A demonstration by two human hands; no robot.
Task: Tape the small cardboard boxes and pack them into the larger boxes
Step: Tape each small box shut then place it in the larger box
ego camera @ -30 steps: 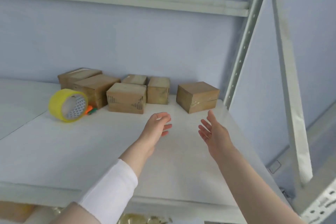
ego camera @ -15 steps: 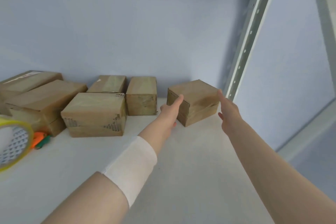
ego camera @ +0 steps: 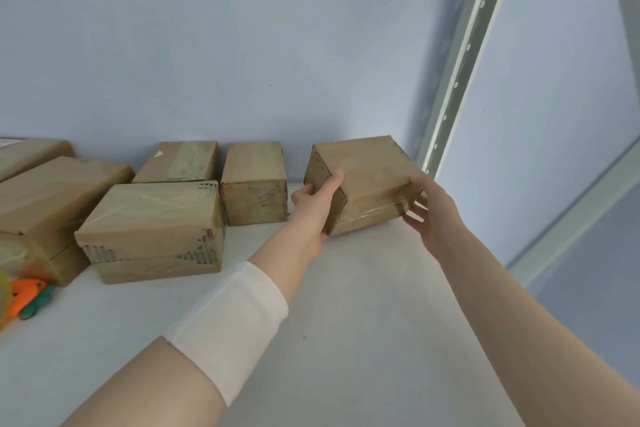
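A small taped cardboard box (ego camera: pixel 370 177) stands at the back right of the white shelf (ego camera: pixel 346 322), a little apart from the others. My left hand (ego camera: pixel 317 204) grips its left front corner, thumb on the top edge. My right hand (ego camera: pixel 427 206) holds its right side, fingers curled against the lower edge. Several more small taped boxes stand to the left: one upright (ego camera: pixel 254 184), one flat behind (ego camera: pixel 178 161), one in front (ego camera: pixel 152 229), and larger ones (ego camera: pixel 45 194) at the far left.
A perforated metal shelf post (ego camera: pixel 457 59) rises just right of the held box. The blue wall (ego camera: pixel 242 45) is close behind the boxes. An orange and green tool (ego camera: pixel 27 295) lies at the left edge, beside the blurred yellow rim of a tape roll (ego camera: pixel 2 302).
Both hands reached forward across the shelf and closed on the rightmost box. The view moved nearer and right, pushing the tape roll almost out of frame.
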